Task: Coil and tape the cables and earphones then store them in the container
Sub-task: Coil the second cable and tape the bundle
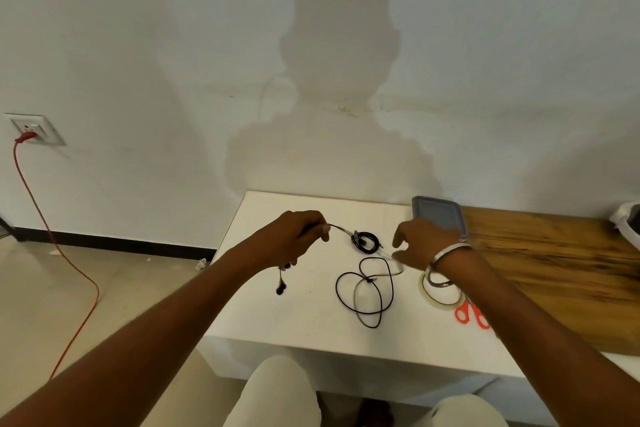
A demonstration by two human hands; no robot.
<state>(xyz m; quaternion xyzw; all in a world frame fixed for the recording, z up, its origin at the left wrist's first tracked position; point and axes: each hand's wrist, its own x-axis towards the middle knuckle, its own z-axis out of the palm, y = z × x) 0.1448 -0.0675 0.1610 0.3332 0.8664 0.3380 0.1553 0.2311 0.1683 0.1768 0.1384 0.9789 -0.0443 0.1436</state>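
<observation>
My left hand (300,236) is shut on black earphones; their earbuds (281,287) dangle below the fist and the wire runs right to a small taped black coil (365,242) on the white table (304,315). A loose black cable (367,291) lies in loops in front of the coil. My right hand (420,243) hovers over the table right of the coil, fingers pinching at a thin pale wire or tape end. A roll of clear tape (441,293) lies under my right wrist. The grey-lidded container (438,213) stands behind that hand.
Red-handled scissors (471,314) lie beside the tape. A wooden tabletop (554,260) adjoins on the right, with a white object (628,222) at its far edge. A red cord (55,239) runs from a wall socket (33,130) down across the floor at left.
</observation>
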